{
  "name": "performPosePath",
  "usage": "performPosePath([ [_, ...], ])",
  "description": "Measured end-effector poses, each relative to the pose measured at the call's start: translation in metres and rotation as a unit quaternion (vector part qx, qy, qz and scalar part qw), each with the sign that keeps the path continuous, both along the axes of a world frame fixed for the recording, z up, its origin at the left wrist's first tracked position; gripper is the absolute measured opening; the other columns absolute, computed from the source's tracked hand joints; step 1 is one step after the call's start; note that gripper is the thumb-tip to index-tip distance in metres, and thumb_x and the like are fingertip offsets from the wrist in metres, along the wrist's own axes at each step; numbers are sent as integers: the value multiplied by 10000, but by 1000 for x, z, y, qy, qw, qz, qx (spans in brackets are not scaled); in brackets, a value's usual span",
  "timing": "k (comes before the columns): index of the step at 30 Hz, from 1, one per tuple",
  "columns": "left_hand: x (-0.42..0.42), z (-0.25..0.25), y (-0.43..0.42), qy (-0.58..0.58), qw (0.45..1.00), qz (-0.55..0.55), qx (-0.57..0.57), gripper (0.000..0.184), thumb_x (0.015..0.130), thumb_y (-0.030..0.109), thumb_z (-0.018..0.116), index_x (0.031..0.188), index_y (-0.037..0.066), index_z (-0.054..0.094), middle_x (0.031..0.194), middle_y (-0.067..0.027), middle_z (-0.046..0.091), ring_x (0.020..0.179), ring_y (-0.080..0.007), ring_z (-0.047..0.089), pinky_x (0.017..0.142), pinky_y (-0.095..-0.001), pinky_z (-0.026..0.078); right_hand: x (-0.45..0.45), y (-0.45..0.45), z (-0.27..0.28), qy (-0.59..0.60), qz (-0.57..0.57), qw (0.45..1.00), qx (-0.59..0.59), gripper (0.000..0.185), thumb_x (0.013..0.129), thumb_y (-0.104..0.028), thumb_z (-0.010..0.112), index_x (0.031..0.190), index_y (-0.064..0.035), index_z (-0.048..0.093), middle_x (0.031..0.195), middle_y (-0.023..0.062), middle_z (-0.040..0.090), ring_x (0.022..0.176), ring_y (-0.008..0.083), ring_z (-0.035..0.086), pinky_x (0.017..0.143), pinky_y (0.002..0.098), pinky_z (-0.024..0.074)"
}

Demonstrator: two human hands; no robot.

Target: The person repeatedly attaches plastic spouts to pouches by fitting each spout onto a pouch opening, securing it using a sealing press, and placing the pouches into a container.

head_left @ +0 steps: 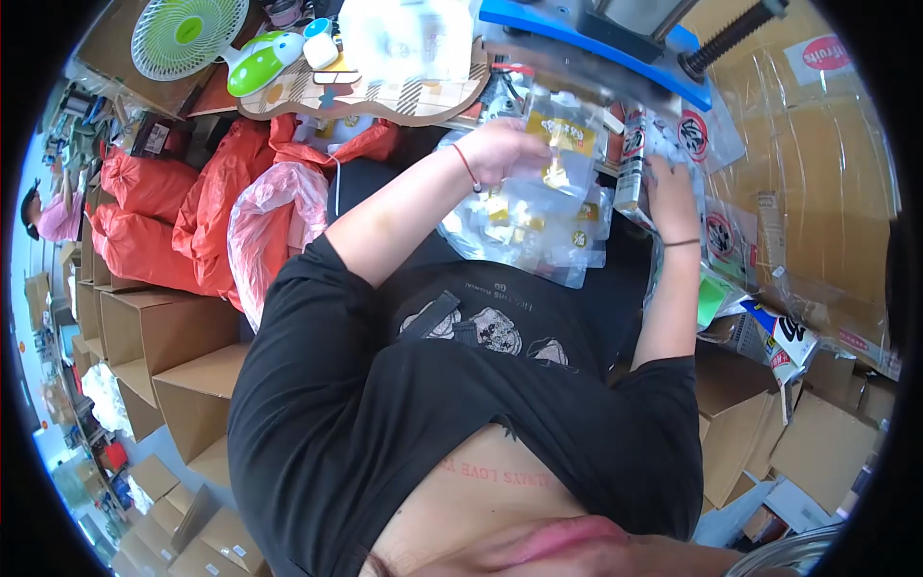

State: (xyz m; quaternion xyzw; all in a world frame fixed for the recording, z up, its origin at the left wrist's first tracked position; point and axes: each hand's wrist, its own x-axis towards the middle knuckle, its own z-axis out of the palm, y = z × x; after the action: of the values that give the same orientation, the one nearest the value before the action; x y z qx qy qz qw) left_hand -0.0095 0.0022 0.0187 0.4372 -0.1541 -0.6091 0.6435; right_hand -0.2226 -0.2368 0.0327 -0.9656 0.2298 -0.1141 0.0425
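In the head view my left hand (502,152) is closed on the edge of a clear plastic pouch (567,135) with a gold printed label. Below it, on my lap, lies a loose pile of similar clear pouches (524,226), overlapping one another. My right hand (670,197) reaches over a narrow white printed box (632,159) at the right. Its fingers are bent over pale plastic (665,139) at the box; what they grip there is hidden. A blue-based press-like machine (596,50) stands just beyond both hands.
Red plastic bags (207,216) stand at the left, above open cardboard boxes (197,385). A green-white fan (189,38) and a patterned board (375,96) are on the worktable. A tall taped carton (817,192) flanks the right side. Another person (60,212) is far left.
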Motion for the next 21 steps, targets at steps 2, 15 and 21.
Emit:
performPosePath([
  [2,3,-2,-1,-17,999,21,36,281,879,64,686,1144,-14,635,1058,-89,697,958,-187,695,886,-315,571,0,6,6,-15,-7,1000,21,339,887,-115,632,1216,-137,554,1071,208,592,1017,427,587,832,479,493],
  [15,72,-23,90,-917,370,47,140,506,943,344,581,1405,159,489,1382,-167,525,1300,-341,487,1064,-477,390,-6,9,14,-148,-39,988,24,217,989,-216,522,1115,-45,569,990,204,667,892,420,631,760,461,499],
  [21,43,-7,77,-481,864,142,35,235,971,177,650,974,-51,705,850,-28,695,763,-52,597,710,-234,503,29,67,39,-220,197,942,157,180,994,-173,560,1019,-10,632,877,119,643,764,231,608,720,325,482],
])
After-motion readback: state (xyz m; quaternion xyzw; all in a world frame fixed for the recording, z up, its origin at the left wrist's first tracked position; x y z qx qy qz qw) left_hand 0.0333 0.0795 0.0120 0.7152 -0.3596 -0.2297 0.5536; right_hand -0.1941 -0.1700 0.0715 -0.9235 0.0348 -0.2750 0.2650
